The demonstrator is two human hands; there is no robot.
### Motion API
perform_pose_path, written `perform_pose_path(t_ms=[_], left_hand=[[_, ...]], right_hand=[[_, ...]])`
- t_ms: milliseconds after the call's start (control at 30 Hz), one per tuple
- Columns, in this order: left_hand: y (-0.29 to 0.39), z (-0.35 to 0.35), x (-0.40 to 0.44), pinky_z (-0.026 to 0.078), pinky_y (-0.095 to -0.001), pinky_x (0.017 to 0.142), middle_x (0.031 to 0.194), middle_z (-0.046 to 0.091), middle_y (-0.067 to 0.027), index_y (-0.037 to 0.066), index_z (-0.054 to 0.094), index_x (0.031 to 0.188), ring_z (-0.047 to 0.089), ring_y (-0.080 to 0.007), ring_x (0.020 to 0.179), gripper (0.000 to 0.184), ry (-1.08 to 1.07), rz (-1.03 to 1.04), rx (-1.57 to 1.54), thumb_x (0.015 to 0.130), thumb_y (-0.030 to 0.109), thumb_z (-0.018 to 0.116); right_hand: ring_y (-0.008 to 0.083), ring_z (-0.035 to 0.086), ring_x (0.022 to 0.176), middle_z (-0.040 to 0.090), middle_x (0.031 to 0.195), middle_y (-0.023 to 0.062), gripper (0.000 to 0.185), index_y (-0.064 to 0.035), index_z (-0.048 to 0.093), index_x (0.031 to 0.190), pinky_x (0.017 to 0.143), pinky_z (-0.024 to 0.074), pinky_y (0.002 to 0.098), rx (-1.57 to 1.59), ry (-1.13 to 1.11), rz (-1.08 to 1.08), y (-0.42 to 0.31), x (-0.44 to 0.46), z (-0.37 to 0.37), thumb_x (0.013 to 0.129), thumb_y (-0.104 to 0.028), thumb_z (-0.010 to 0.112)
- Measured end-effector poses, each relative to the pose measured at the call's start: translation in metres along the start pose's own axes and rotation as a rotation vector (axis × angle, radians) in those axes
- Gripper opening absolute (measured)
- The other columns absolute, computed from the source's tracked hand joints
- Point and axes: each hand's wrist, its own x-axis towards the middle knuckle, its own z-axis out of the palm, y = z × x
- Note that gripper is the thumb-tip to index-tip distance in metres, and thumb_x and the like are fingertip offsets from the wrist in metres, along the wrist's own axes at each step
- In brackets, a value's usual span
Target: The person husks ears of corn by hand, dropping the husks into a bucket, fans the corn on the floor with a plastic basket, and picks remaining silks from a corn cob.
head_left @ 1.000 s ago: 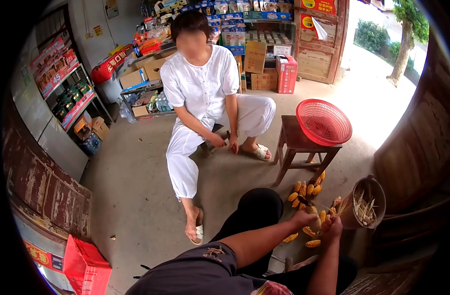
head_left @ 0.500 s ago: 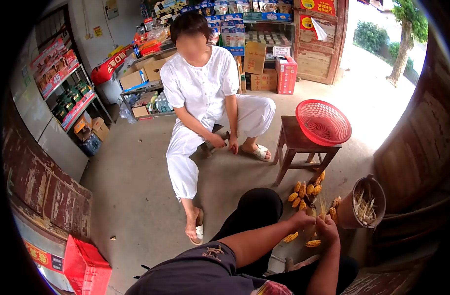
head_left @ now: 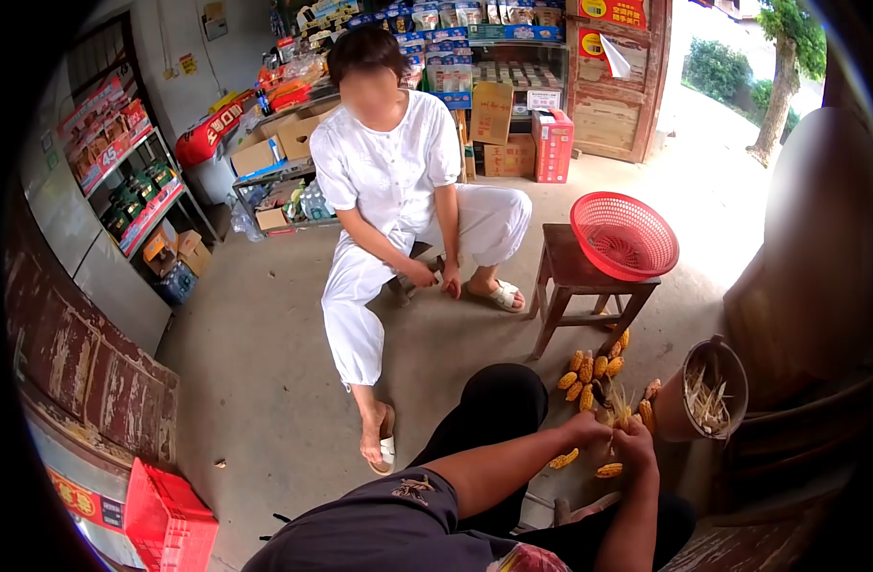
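Note:
My left hand (head_left: 586,429) and my right hand (head_left: 633,440) are close together at the lower right, both closed. Between them is an ear of corn with pale dry husk (head_left: 621,405) sticking up; the ear itself is mostly hidden by the fingers. Just beyond my hands, several bare yellow corn cobs (head_left: 586,367) lie in a loose group on the floor. One single cob (head_left: 608,470) lies under my right hand, another (head_left: 564,459) beside my left forearm.
A bucket (head_left: 700,400) of husk strips stands right of my hands. Behind the cobs, a red plastic basket (head_left: 625,234) sits on a wooden stool (head_left: 597,286). A seated person in white (head_left: 389,172) faces me. A red crate (head_left: 170,515) is at the lower left.
The husk above my hands has spread apart and looks lower and more ragged. My hands stay in nearly the same place. A blurred shape has appeared by the doorway at right.

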Motion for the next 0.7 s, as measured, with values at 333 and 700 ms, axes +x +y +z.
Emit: perform_pose_path(t_ms=[333,700], left_hand=[[-0.015,0.005,0.012,0.05,-0.0299,0.066,0.088,0.065,-0.005,0.004,0.062,0.108,0.062,-0.0158,0.077,0.04,0.006,0.248,0.044,0.071,0.018,0.068],[-0.008,0.01,0.009,0.052,-0.0307,0.07,0.092,0.066,-0.0064,0.004,0.06,0.113,0.063,-0.0162,0.08,0.044,0.037,0.298,0.064,0.071,0.017,0.067]], right_hand=[[0.0043,0.052,0.068,0.06,0.078,-0.005,0.01,-0.0041,0.065,0.089,0.06,0.0418,0.0207,0.198,0.128,0.016,0.013,0.009,0.008,0.091,-0.011,0.057],[0.0083,0.058,0.072,0.063,0.087,-0.0008,0.013,-0.0043,0.063,0.1,0.064,0.0474,0.0224,0.14,0.205,-0.065,0.053,0.03,0.003,0.093,-0.01,0.054]])
